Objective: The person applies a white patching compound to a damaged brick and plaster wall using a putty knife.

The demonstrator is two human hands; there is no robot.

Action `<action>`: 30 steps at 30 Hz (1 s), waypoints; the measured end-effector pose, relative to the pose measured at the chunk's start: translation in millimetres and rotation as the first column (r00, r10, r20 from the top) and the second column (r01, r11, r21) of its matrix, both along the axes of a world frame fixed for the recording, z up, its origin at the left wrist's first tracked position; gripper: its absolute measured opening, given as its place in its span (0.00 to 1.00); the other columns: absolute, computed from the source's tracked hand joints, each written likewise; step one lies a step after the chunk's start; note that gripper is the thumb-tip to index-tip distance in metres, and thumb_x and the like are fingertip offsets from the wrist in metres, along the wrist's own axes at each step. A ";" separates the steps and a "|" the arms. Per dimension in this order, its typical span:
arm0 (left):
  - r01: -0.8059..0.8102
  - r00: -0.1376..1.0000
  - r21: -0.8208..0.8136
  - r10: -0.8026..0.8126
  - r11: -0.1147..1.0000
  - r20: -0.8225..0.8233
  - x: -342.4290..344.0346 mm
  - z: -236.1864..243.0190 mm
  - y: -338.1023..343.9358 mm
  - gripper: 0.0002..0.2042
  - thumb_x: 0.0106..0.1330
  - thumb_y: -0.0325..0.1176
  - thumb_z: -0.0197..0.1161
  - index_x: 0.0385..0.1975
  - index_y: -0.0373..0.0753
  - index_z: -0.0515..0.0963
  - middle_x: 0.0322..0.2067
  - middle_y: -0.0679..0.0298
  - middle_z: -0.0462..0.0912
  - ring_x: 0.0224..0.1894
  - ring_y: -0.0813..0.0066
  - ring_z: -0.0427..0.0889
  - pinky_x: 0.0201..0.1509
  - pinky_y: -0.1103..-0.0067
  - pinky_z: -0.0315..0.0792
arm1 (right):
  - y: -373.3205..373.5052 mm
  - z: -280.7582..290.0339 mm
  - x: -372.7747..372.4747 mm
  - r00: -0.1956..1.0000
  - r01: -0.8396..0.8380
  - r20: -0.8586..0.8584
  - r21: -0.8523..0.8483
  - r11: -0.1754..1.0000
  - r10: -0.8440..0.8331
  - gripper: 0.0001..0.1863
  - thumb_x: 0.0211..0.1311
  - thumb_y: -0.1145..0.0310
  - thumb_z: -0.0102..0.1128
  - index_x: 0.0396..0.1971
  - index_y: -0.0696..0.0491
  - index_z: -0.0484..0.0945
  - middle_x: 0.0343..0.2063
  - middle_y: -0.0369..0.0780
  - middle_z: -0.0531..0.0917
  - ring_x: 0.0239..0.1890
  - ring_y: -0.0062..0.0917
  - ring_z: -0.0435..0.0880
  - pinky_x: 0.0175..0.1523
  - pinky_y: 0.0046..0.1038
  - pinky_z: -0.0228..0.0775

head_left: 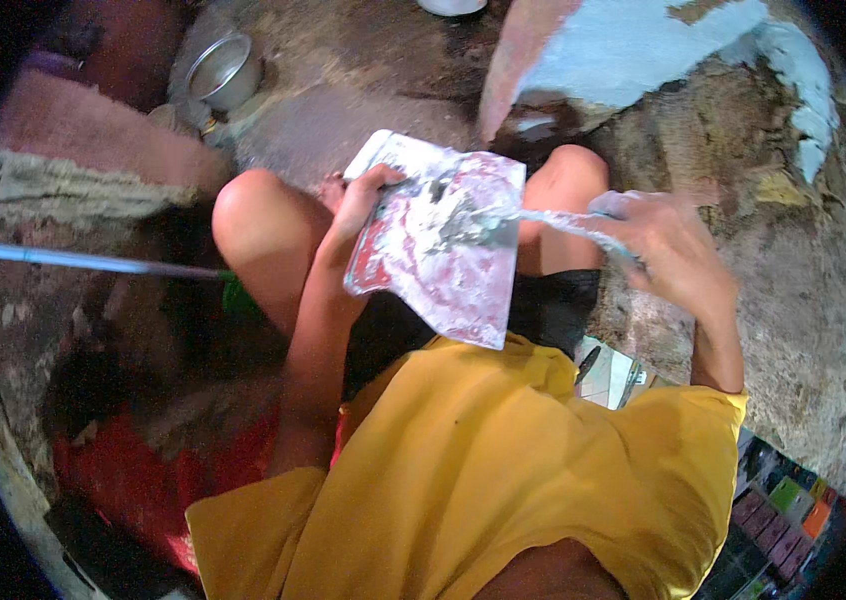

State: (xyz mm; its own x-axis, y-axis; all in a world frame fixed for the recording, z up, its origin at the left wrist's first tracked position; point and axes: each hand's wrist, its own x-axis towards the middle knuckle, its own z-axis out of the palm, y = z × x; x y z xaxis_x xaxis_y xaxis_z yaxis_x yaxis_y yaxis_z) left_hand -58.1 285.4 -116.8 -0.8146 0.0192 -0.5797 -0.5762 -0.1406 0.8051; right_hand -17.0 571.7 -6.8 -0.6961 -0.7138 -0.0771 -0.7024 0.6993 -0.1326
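Note:
My left hand (361,198) grips the left edge of a flat board (473,310) with reddish print, its thumb on top. White paste (440,222) is smeared across the board and heaped near its middle. From the right, my right hand (668,240) holds a thin paste-coated stick-like tool (568,218), perhaps a brush or scraper. The tool's far end rests in the heap; its exact kind is hidden by the paste. The board is held above my lap, between my bent knees.
A metal pot (225,75) stands at the far left. Light-blue peeling paint (633,50) covers part of the surface at the far right. A pale blue pole (93,262) with a green end juts in from the left. Red cloth (163,480) lies lower left, and small coloured packages (788,515) lower right.

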 end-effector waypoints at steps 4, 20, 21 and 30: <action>0.071 0.988 0.069 -0.061 0.995 -0.139 -3.8 -43.5 -28.9 0.12 0.57 0.33 0.47 0.32 0.31 0.74 0.30 0.61 0.78 0.34 0.71 0.76 0.45 0.76 0.69 | -2.7 -4.2 0.1 0.997 -0.064 -0.034 0.003 0.998 0.064 0.13 0.51 0.67 0.53 0.38 0.49 0.77 0.20 0.45 0.78 0.23 0.36 0.80 0.25 0.35 0.71; -0.059 0.995 0.380 0.084 0.923 -0.048 3.3 -43.0 -19.8 0.14 0.50 0.32 0.52 0.34 0.28 0.71 0.26 0.57 0.77 0.25 0.67 0.79 0.35 0.74 0.76 | -44.7 25.3 8.2 0.979 -0.193 -0.041 0.161 0.968 0.202 0.12 0.48 0.70 0.50 0.33 0.55 0.77 0.17 0.41 0.75 0.21 0.33 0.78 0.25 0.32 0.70; -0.124 0.977 0.222 0.158 0.967 -0.141 -1.3 -65.4 -26.8 0.14 0.50 0.32 0.53 0.33 0.29 0.71 0.25 0.59 0.76 0.24 0.68 0.78 0.35 0.75 0.75 | -50.3 29.5 6.4 0.981 -0.178 -0.039 0.221 0.959 0.191 0.11 0.48 0.70 0.50 0.32 0.55 0.77 0.16 0.41 0.75 0.21 0.33 0.78 0.25 0.31 0.70; -0.064 0.974 0.108 0.086 0.992 -0.208 0.5 -60.7 -13.3 0.10 0.52 0.35 0.51 0.26 0.34 0.72 0.21 0.65 0.74 0.21 0.75 0.72 0.30 0.79 0.68 | -46.0 24.8 -21.7 0.986 -0.149 0.068 -0.019 0.989 0.150 0.13 0.32 0.77 0.61 0.26 0.52 0.77 0.18 0.41 0.76 0.26 0.38 0.78 0.28 0.34 0.68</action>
